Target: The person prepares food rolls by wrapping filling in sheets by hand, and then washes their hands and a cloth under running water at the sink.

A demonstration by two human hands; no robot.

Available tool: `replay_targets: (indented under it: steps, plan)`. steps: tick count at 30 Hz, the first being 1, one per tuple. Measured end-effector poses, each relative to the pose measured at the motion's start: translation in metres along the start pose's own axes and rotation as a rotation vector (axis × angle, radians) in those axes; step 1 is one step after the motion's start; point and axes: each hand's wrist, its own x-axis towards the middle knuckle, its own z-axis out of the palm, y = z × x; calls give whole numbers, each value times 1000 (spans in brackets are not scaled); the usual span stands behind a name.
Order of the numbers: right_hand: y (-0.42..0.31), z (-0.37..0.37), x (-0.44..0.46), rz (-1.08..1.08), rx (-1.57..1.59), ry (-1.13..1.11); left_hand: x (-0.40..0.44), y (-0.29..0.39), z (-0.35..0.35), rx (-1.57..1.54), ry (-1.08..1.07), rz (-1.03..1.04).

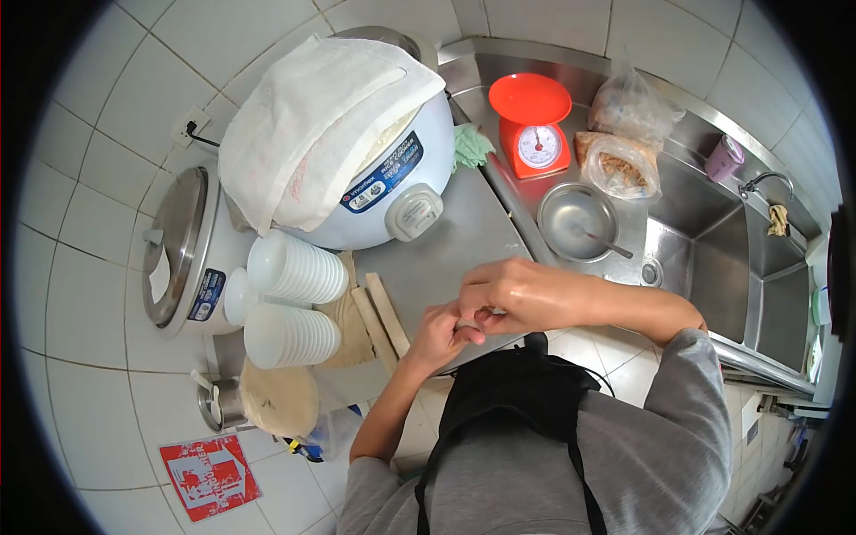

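Note:
My left hand (434,336) and my right hand (511,294) meet in front of my black apron, over the front edge of the steel counter (446,232). The fingers of both hands are curled and pressed against each other. Something small and pale may be between the fingertips, but it is too small to make out. Left of my hands, two wooden strips (383,321) lie on the counter beside stacked white bowls (294,267). To the right, a metal bowl (578,222) has a spoon in it.
A large rice cooker (419,178) with a white cloth (312,125) stands behind the bowls; another cooker (192,259) is at left. A red scale (535,134), bagged food (620,165), a purple can (724,159) and a steel sink (704,259) are at right.

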Motion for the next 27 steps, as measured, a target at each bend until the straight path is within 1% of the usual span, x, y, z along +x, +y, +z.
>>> replay_targets:
  steps: [1,3,4,6,7,9,10,12,13,15,16,18,19,21,22,25,27]
  plan:
    - [1,2,1,-38,-98,11,-1,0,1,-5,3,-24]
    - [-4,-5,4,-18,-59,-15,-3,0,2,-15,11,-77]
    - [-6,-7,5,-7,-39,-29,-4,-3,1,-20,-21,-106]
    - [-12,-6,8,14,-153,-21,-5,-9,0,-33,-88,-164]
    - [-13,-6,9,21,-212,-16,-5,-9,2,-93,-58,-171]
    - [-7,-16,13,43,-66,-71,-2,-5,5,-210,-3,-184]
    - [-4,-20,15,53,10,-100,-2,-4,5,-245,-10,-197]
    - [-10,-26,19,69,27,-173,-1,-2,5,-318,-21,-219]
    - [-13,-27,21,77,35,-208,-1,-4,5,-305,-43,-224]
    - [-12,-25,23,23,-132,-222,-3,-9,4,-277,-87,-234]
    - [-10,-24,23,-3,-215,-227,-4,-8,5,-343,-82,-260]
    - [-4,-23,21,-105,-210,-138,-3,-3,7,-472,-73,-311]
    - [0,-22,20,-157,-209,-91,-2,0,7,-552,-26,-315]
    - [4,-21,13,27,-87,191,2,4,6,-710,75,-319]
    - [7,-20,9,116,-27,325,5,1,8,-773,135,-181]
    - [51,42,-17,215,68,376,20,2,13,-895,347,-24]
    - [75,85,-19,263,244,315,27,0,15,-861,480,-18]
